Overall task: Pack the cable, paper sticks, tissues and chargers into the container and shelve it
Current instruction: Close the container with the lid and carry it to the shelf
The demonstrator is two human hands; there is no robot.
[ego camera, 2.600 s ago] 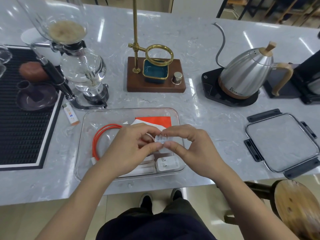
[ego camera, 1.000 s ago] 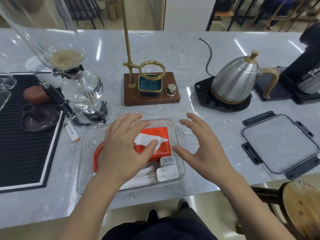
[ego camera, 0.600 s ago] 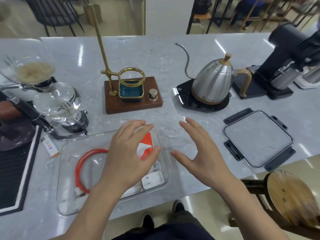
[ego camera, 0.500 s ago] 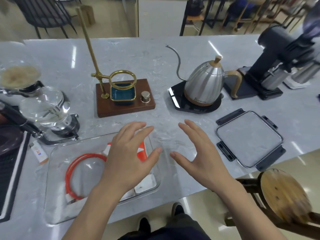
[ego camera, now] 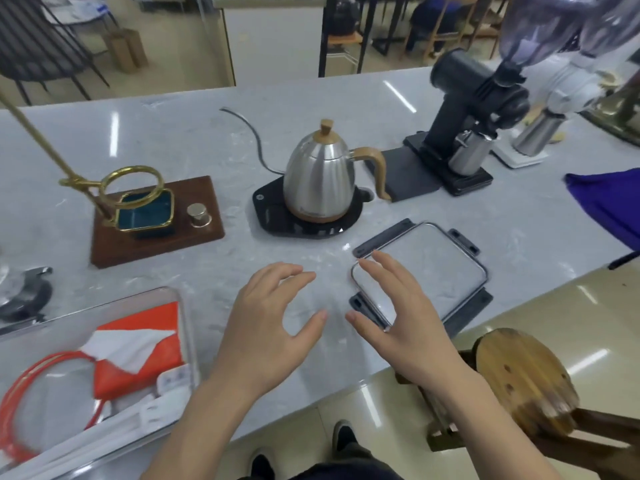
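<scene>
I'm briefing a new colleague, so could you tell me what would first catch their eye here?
Two open hands, left and right, hover mid-counter, the right over the lid. At lower left, the clear container holds a vivid orange cable and tissue pack. Behind stands a shiny gooseneck kettle.

On the bench (ego camera: 207, 133), the container (ego camera: 187, 327) sits at 8 o'clock, holding the cable (ego camera: 20, 386), tissue pack (ego camera: 145, 341) and chargers (ego camera: 173, 379). The lid (ego camera: 433, 271) lies at 3 o'clock, the gooseneck kettle (ego camera: 318, 181) at 12 o'clock behind it, the dripper stand (ego camera: 152, 220) at 10 o'clock, and the grinder (ego camera: 474, 112) at 1 o'clock.
</scene>
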